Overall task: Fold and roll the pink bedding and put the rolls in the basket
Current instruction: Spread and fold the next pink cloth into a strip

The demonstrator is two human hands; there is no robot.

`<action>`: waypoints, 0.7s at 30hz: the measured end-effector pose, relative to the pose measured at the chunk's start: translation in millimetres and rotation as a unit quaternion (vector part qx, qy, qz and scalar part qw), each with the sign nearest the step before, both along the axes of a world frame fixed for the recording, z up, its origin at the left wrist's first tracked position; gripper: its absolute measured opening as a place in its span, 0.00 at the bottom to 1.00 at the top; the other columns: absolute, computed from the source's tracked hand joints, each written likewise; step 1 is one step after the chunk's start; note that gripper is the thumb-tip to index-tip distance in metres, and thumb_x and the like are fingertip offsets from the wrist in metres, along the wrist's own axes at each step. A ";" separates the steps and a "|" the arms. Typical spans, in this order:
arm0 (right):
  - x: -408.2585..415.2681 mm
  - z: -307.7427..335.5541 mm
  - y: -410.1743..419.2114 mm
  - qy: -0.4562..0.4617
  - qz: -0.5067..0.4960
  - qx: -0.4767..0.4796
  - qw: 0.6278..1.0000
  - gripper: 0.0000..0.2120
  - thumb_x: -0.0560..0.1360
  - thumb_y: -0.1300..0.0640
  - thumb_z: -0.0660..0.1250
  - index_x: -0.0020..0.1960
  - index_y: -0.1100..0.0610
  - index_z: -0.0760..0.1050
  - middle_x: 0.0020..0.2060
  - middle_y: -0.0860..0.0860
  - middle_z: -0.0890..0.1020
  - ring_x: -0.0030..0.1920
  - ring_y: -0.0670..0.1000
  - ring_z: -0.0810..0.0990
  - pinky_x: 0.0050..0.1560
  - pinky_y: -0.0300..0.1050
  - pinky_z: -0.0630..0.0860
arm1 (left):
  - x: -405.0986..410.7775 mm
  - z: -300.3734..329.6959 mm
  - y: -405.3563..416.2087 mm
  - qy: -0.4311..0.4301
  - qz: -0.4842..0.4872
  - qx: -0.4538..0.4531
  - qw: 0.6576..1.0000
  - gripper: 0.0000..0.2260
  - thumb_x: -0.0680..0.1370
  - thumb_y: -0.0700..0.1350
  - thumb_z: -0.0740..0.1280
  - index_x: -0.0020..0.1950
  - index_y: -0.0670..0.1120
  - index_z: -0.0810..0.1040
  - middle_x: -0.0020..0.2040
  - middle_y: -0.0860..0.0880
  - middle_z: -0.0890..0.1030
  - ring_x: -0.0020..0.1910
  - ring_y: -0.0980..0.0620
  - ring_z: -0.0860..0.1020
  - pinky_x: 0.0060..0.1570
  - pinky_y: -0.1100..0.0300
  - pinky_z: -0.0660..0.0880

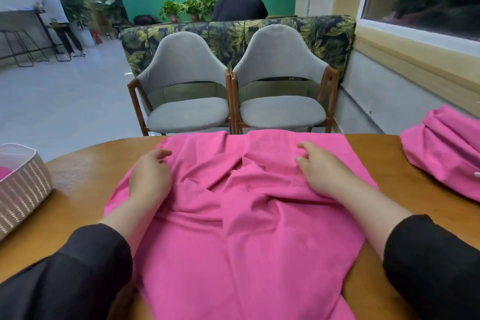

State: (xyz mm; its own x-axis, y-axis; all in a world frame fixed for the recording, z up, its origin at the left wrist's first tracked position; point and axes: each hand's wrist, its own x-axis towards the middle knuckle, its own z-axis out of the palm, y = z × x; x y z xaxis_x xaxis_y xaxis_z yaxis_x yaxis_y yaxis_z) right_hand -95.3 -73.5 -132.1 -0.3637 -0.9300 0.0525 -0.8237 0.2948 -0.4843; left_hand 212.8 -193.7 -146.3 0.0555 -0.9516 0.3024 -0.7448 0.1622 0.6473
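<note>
Both hands, left hand (149, 174) and right hand (320, 171), spread flat on pink sheet (233, 202) at table centre, unrolled. Basket (23, 189) at 9 o'clock shows pink inside; another pink pile (446, 153) waits at 3 o'clock.

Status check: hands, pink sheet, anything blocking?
Left hand and right hand flat on pink sheet, open. Sheet spread, wrinkled, unrolled. Basket far left, crumpled pink pile right. Nothing blocking.
</note>
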 end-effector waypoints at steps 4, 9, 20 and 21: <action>-7.7 -9.9 -30.3 0.088 -0.025 0.082 0.992 0.17 0.79 0.46 0.65 0.66 0.51 0.71 0.63 0.58 0.77 0.61 0.60 0.77 0.60 0.53 0.75 | 5.8 -15.4 -26.8 -0.195 -0.040 0.006 0.980 0.13 0.79 0.44 0.63 0.61 0.49 0.82 0.61 0.42 0.80 0.57 0.38 0.79 0.53 0.47 0.75; -17.5 -29.0 -58.9 0.174 -0.038 0.071 0.981 0.02 0.81 0.55 0.60 0.53 0.52 0.68 0.58 0.59 0.80 0.58 0.62 0.79 0.52 0.52 0.74 | -1.6 -23.1 -59.0 -0.226 -0.033 0.005 0.973 0.09 0.80 0.45 0.58 0.53 0.47 0.78 0.54 0.43 0.81 0.52 0.39 0.79 0.48 0.47 0.71; -62.6 -41.9 -65.9 0.196 -0.160 -0.056 0.966 0.07 0.83 0.50 0.56 0.49 0.52 0.69 0.46 0.57 0.81 0.47 0.62 0.80 0.43 0.52 0.72 | 21.4 -21.8 -118.1 -0.181 0.014 -0.025 0.983 0.10 0.81 0.46 0.63 0.54 0.42 0.79 0.53 0.38 0.81 0.54 0.35 0.78 0.54 0.42 0.74; -63.5 -42.2 -67.2 0.191 -0.158 -0.063 0.967 0.08 0.83 0.48 0.56 0.49 0.51 0.69 0.46 0.57 0.81 0.47 0.62 0.79 0.43 0.52 0.72 | 18.8 -20.2 -118.5 -0.176 0.004 -0.027 0.984 0.10 0.80 0.46 0.63 0.56 0.42 0.79 0.53 0.39 0.81 0.54 0.35 0.77 0.55 0.43 0.74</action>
State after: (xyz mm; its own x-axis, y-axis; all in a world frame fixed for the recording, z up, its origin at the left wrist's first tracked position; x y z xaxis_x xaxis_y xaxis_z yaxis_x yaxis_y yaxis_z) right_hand -158.8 -140.7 -174.3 -0.5610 -0.7527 0.3446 -0.8275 0.5203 -0.2108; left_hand 231.6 -312.2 -166.5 -0.0534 -0.9339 0.3536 -0.9231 0.1812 0.3392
